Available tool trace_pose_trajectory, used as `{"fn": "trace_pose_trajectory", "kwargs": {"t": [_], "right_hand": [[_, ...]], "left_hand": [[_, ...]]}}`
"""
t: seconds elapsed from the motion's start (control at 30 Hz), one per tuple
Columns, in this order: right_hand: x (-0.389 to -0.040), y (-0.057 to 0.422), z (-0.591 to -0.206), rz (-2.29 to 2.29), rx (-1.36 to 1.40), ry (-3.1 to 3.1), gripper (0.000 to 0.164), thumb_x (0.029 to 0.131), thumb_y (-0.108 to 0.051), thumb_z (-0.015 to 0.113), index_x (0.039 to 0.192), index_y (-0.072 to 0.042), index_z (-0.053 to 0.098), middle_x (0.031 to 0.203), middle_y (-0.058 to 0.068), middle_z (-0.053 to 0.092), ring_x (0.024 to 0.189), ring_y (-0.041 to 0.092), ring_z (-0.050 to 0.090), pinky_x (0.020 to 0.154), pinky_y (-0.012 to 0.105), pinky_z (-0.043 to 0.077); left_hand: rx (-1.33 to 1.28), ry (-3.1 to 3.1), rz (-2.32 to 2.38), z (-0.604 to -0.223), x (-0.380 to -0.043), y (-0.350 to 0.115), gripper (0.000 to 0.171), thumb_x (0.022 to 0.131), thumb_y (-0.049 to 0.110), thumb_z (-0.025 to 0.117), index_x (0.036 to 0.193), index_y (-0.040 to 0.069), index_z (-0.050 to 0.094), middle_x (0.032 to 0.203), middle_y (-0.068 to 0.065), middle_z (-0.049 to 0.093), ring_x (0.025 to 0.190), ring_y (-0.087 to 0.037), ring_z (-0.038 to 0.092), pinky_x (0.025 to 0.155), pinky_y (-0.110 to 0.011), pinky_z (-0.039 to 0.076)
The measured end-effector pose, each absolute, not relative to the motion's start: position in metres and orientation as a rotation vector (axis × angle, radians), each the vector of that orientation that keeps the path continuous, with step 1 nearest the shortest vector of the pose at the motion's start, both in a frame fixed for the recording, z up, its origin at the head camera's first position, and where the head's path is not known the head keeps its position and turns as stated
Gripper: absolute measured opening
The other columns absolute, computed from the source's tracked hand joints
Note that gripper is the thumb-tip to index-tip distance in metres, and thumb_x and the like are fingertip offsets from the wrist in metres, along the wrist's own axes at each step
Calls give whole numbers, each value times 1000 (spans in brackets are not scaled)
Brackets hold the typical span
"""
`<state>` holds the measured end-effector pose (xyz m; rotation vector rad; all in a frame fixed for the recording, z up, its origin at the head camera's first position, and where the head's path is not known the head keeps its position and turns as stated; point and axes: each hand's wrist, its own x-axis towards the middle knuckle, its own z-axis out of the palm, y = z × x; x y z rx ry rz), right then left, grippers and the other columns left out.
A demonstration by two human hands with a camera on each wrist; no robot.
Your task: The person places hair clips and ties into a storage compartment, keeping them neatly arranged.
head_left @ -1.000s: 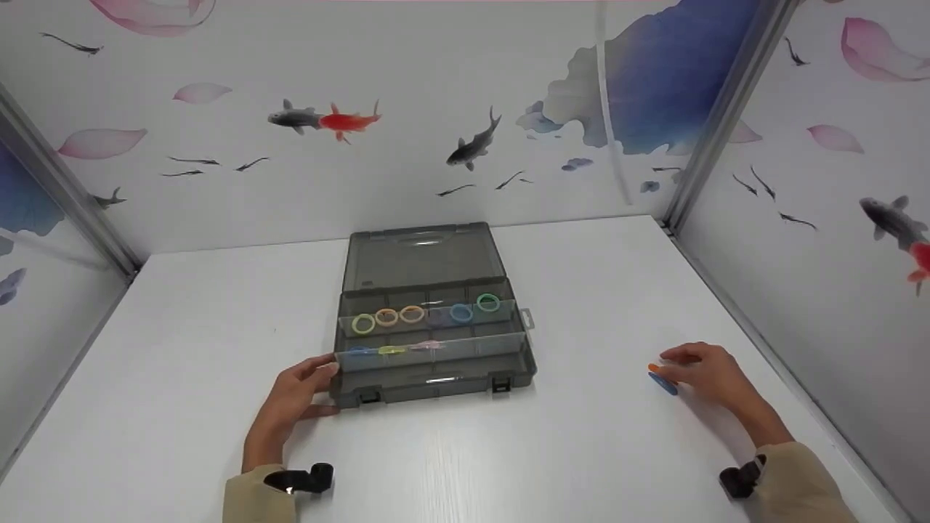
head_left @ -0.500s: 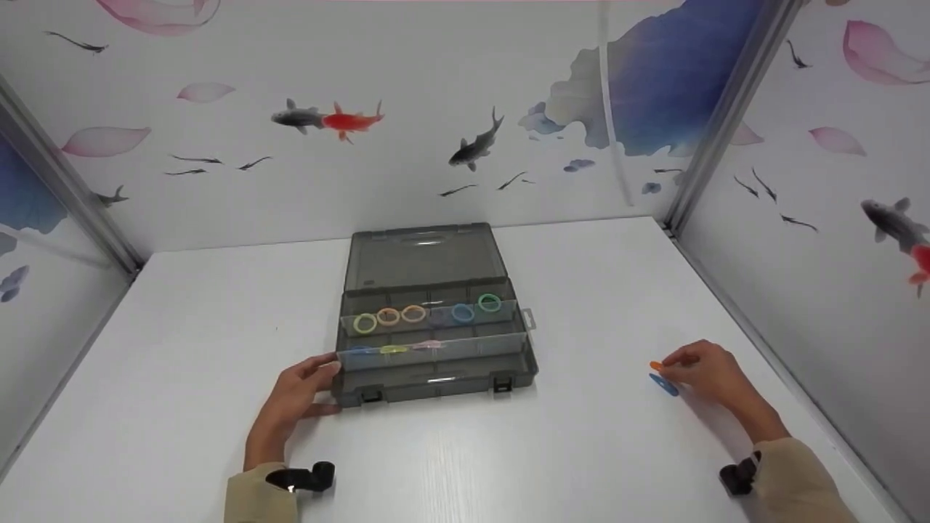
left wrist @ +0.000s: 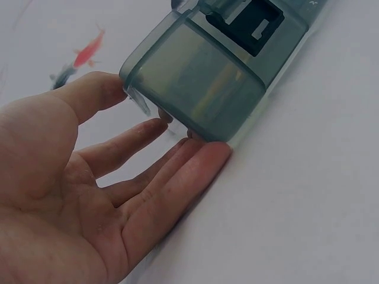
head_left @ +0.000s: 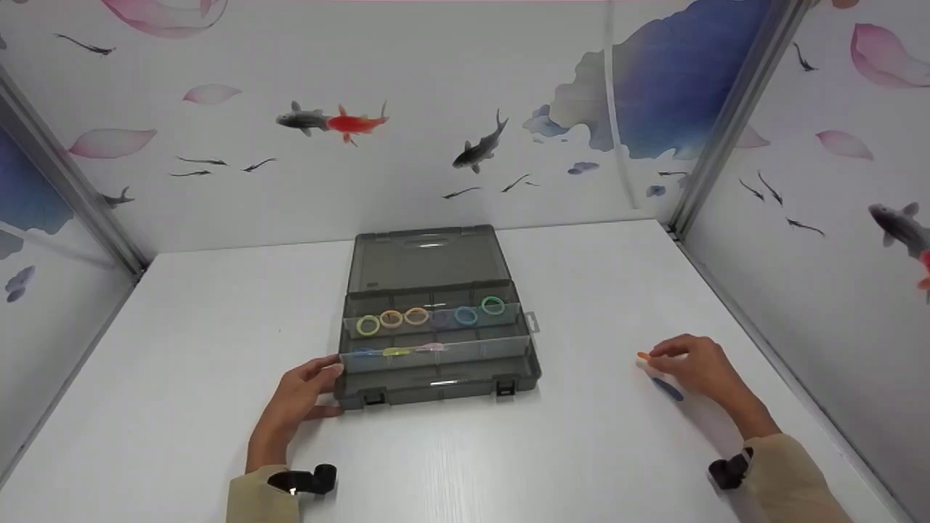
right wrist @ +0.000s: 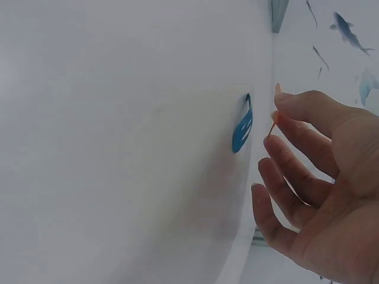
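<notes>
A grey see-through compartment box [head_left: 436,396] lies on the table with its lid [head_left: 429,258] raised at the back. My left hand [head_left: 294,396] rests against its left end; in the left wrist view fairly straight fingers [left wrist: 172,195] touch the box corner [left wrist: 195,83]. Away to the right, my right hand [head_left: 697,367] pinches a thin orange hair clip [head_left: 643,356] between thumb and fingertips, mostly seen edge-on. Below that hand a blue slotted hair clip [right wrist: 243,131] lies on the table.
Several coloured rings, probably hair ties, such as a green ring [head_left: 492,305], stand in the box's back row. The middle row holds a few flat pieces, among them a yellow piece [head_left: 396,351]. Patterned walls [head_left: 407,189] enclose the white table [head_left: 581,290].
My right hand has lifted the orange hair clip off beside the blue one and shifted slightly left and away from me. The left hand stays at the box.
</notes>
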<state>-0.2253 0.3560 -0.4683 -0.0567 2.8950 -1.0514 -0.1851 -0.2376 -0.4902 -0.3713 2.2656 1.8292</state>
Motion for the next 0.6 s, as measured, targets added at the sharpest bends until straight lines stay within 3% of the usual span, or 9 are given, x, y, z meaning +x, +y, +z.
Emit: {"fn": "trace_pose_trajectory", "kwargs": {"t": [0.2, 0.4, 0.6], "right_hand": [[-231, 334, -456, -1134, -161, 2957, 24, 91, -26, 75, 107, -8, 76, 120, 18, 69, 114, 37, 60, 72, 21, 53], [-241, 298, -440, -1164, -295, 2994, 18, 91, -21, 74, 106, -11, 76, 117, 12, 71, 115, 34, 62, 91, 41, 53], [-255, 255, -424, -1210, -383, 2990, 14, 91, -16, 74, 105, -13, 77, 113, 10, 71, 111, 31, 63, 94, 48, 53]], "left_hand": [[-363, 2265, 1832, -492, -186, -237, 59, 100, 37, 60, 149, 8, 45, 149, -22, 47, 131, -35, 54, 83, -36, 64], [-360, 2263, 1831, -492, -185, -237, 59, 100, 37, 60, 149, 7, 46, 149, -22, 48, 132, -36, 53, 84, -37, 63], [-362, 2267, 1829, -492, -185, -237, 58, 101, 36, 59, 149, 8, 45, 149, -22, 47, 133, -37, 52, 85, -37, 63]]}}
